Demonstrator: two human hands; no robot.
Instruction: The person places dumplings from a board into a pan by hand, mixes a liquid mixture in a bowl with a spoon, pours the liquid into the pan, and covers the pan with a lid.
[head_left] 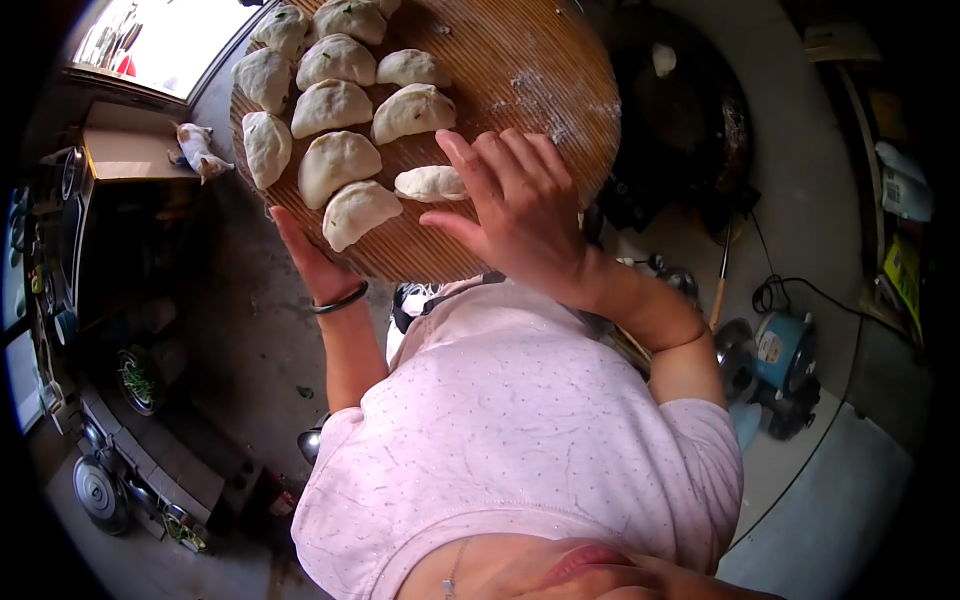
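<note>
A round ribbed wooden board (500, 40), dusted with flour, is held up in front of me. Several plump half-moon dumplings (332, 107) of pale dough lie on its left half, some with green specks. My left hand (315, 265) grips the board's lower left edge; part of that hand is hidden under the rim. Over the board's lower right, my right hand (525, 205) is open, its thumb and fingers apart. A slimmer dumpling (430, 183) lies at the gap between that thumb and forefinger, its right end close to the hand.
A large dark wok (680, 110) with a pale lump in it is at the upper right. A teal appliance (783, 350) with a cord stands below it. At left, a cat (202, 150) is by a cardboard box (135, 150). A metal lid (100, 493) lies lower left.
</note>
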